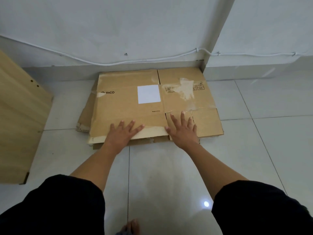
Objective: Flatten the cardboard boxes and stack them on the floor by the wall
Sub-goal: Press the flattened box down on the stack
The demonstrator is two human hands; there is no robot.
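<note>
— Lying flat on the tiled floor point(169, 175), the flattened cardboard box point(135, 109) is found with its far edge against the foot of the wall point(118, 31). How are the hands placed?

— Both are laid palm-down on the near flaps. The left hand point(122, 133) is set with fingers spread and straight near the front edge; the right hand point(183, 128) is likewise spread, pressed onto the flap just right of the centre slit. Nothing is gripped or pinched by either.

— Is anything noted beneath the box?

— More flattened cardboard point(84, 119) is seen under it, protruding at the left and along the front edge. A white label point(148, 94) and torn tape residue point(186, 90) are recorded on the top face.

— And the surroundings?

— A wooden panel point(20, 116) is observed at the left, well apart from the stack. A white cable point(108, 62) is run along the base of the wall.
</note>
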